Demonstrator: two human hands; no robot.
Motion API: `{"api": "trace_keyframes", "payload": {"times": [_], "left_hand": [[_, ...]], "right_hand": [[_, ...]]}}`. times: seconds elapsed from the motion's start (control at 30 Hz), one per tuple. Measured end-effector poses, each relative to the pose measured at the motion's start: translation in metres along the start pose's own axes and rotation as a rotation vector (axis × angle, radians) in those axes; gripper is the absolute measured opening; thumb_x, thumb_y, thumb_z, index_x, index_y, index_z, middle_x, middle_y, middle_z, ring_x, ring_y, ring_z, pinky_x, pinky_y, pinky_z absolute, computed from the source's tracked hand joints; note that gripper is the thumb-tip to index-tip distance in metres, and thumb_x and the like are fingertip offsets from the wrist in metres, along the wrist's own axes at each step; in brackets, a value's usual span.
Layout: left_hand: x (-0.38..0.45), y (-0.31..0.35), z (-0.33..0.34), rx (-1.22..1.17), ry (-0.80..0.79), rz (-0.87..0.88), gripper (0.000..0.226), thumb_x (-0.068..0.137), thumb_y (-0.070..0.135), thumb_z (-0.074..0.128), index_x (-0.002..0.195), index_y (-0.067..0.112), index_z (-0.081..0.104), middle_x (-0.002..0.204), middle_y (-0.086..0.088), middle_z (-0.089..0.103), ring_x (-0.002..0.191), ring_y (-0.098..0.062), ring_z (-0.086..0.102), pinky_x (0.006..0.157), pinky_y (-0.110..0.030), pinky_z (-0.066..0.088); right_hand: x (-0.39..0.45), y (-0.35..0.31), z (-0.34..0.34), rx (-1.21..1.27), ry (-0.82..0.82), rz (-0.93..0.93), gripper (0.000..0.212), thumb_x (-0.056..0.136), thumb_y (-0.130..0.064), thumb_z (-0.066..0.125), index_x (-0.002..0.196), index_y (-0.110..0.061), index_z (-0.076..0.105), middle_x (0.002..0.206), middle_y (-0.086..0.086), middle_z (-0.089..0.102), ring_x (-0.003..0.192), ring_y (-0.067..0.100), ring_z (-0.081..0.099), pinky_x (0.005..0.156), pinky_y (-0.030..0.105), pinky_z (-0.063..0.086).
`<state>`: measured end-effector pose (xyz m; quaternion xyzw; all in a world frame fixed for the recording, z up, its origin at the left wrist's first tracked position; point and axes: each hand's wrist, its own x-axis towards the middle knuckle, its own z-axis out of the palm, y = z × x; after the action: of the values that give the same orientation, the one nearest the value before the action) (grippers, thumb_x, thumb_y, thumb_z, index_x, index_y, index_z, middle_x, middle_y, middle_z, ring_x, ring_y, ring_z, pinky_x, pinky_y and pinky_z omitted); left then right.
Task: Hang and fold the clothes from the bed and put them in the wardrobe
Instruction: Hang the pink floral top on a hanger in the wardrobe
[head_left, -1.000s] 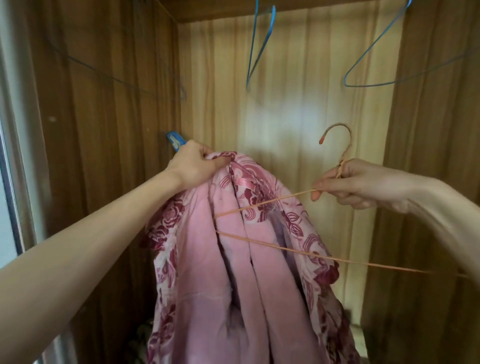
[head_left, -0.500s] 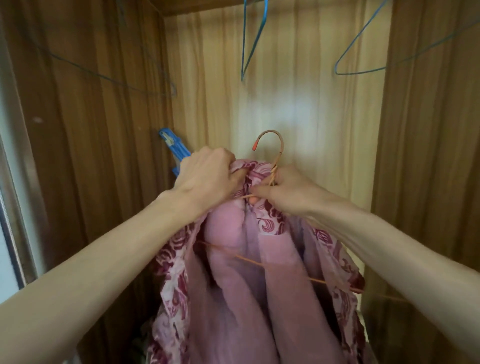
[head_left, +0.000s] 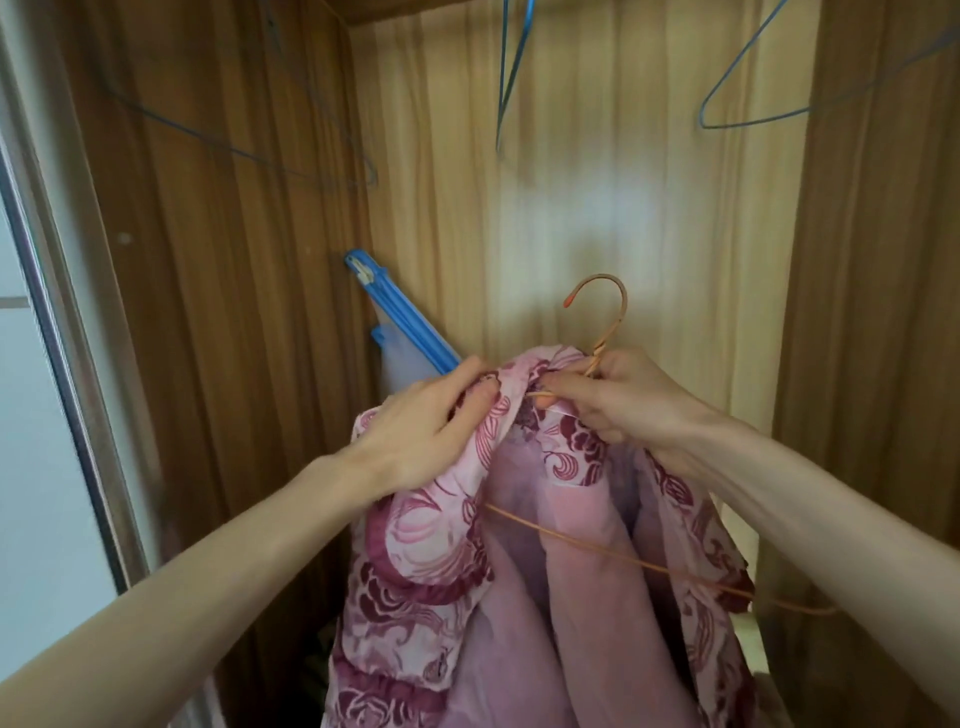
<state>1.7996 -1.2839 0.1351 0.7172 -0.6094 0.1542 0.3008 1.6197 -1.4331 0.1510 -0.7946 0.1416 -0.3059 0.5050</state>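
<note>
The orange wire hanger (head_left: 602, 332) is in the middle, inside the wooden wardrobe (head_left: 649, 182). Its hook points up to about 12 o'clock, and the open end curls to 9 o'clock. Its long bottom wire slants down toward 4 o'clock, across the pink dress (head_left: 545, 571). The dress hangs straight down toward 6 o'clock. It is soft pink inside, with dark red flowers and swirls outside. The left hand (head_left: 426, 431) has its fingers curled around the top of the dress. The right hand (head_left: 618, 400) pinches the hanger's neck just under the hook. Blue wire hangers (head_left: 511, 73) hang up high at 12 o'clock. A blue clip thing (head_left: 400, 317) leans at 10 o'clock.
</note>
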Motion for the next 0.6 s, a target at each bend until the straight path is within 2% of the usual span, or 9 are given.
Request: {"api": "trace_keyframes", "payload": {"times": [0.07, 0.13, 0.2, 0.27, 0.37, 0.43, 0.53, 0.57, 0.6], "left_hand": [[-0.002, 0.0, 0.004, 0.057, 0.181, 0.021, 0.043, 0.101, 0.066, 0.034, 0.105, 0.031, 0.059, 0.076, 0.003, 0.068, 0.076, -0.016, 0.067, 0.077, -0.043, 0.054], [0.0, -0.003, 0.005, -0.051, 0.299, 0.0, 0.045, 0.095, 0.068, 0.041, 0.095, 0.029, 0.064, 0.07, 0.003, 0.067, 0.069, -0.014, 0.065, 0.073, -0.043, 0.054], [0.002, -0.011, 0.003, -0.182, 0.371, -0.003, 0.044, 0.094, 0.064, 0.049, 0.088, 0.024, 0.066, 0.067, 0.0, 0.066, 0.066, -0.018, 0.064, 0.069, -0.046, 0.054], [0.003, -0.018, -0.001, -0.249, 0.423, 0.024, 0.042, 0.096, 0.058, 0.052, 0.085, 0.019, 0.066, 0.067, -0.002, 0.065, 0.066, -0.021, 0.063, 0.068, -0.049, 0.053], [0.002, -0.025, -0.005, -0.325, 0.47, 0.06, 0.035, 0.099, 0.051, 0.053, 0.082, 0.024, 0.065, 0.071, 0.0, 0.064, 0.067, -0.017, 0.061, 0.066, -0.045, 0.052], [0.003, -0.028, -0.006, -0.363, 0.498, 0.066, 0.034, 0.101, 0.049, 0.053, 0.083, 0.023, 0.065, 0.072, -0.001, 0.063, 0.067, -0.019, 0.059, 0.065, -0.042, 0.049], [0.005, -0.029, -0.005, -0.36, 0.513, 0.05, 0.038, 0.101, 0.049, 0.053, 0.085, 0.018, 0.065, 0.072, -0.005, 0.063, 0.069, -0.032, 0.06, 0.065, -0.048, 0.05], [0.005, -0.029, -0.005, -0.359, 0.512, 0.041, 0.039, 0.101, 0.051, 0.053, 0.086, 0.017, 0.066, 0.072, -0.008, 0.064, 0.069, -0.034, 0.061, 0.065, -0.05, 0.051], [0.006, -0.029, -0.005, -0.357, 0.505, 0.033, 0.04, 0.1, 0.052, 0.053, 0.087, 0.017, 0.066, 0.073, -0.009, 0.065, 0.07, -0.036, 0.062, 0.065, -0.052, 0.052]], "right_hand": [[-0.002, -0.004, -0.006, 0.003, -0.108, 0.025, 0.03, 0.1, -0.029, 0.065, 0.105, -0.001, 0.076, 0.054, -0.007, 0.036, 0.045, 0.005, 0.027, 0.04, 0.016, 0.021], [-0.004, -0.009, -0.02, 0.028, -0.24, 0.038, 0.044, 0.1, -0.044, 0.059, 0.117, -0.006, 0.074, 0.074, -0.001, 0.065, 0.057, 0.008, 0.05, 0.05, 0.016, 0.04], [-0.004, -0.008, -0.044, 0.046, -0.37, 0.059, 0.058, 0.101, -0.056, 0.04, 0.129, -0.015, 0.069, 0.115, 0.005, 0.077, 0.096, 0.015, 0.07, 0.083, 0.025, 0.054], [-0.005, -0.002, -0.068, -0.008, -0.413, 0.059, 0.054, 0.103, -0.053, 0.037, 0.134, -0.02, 0.067, 0.129, 0.003, 0.072, 0.12, 0.019, 0.067, 0.101, 0.035, 0.049], [-0.004, 0.018, -0.079, -0.353, -0.333, -0.007, 0.029, 0.095, -0.041, 0.068, 0.12, -0.027, 0.072, 0.114, -0.005, 0.075, 0.105, 0.011, 0.07, 0.091, 0.028, 0.054], [-0.001, 0.03, -0.07, -0.556, -0.285, -0.072, 0.041, 0.079, -0.044, 0.086, 0.111, -0.028, 0.066, 0.103, -0.009, 0.073, 0.09, 0.003, 0.067, 0.081, 0.025, 0.055], [-0.004, 0.037, -0.04, -0.636, -0.472, -0.097, 0.065, 0.077, -0.033, 0.091, 0.13, -0.035, 0.053, 0.121, -0.027, 0.064, 0.108, -0.014, 0.06, 0.096, 0.008, 0.045], [-0.002, 0.045, -0.031, -0.66, -0.537, -0.077, 0.063, 0.081, -0.028, 0.088, 0.133, -0.034, 0.053, 0.123, -0.031, 0.062, 0.111, -0.017, 0.057, 0.099, 0.005, 0.041], [0.0, 0.053, -0.025, -0.685, -0.574, -0.073, 0.045, 0.086, -0.023, 0.082, 0.124, -0.033, 0.059, 0.117, -0.031, 0.065, 0.108, -0.017, 0.059, 0.099, 0.006, 0.042]]}}
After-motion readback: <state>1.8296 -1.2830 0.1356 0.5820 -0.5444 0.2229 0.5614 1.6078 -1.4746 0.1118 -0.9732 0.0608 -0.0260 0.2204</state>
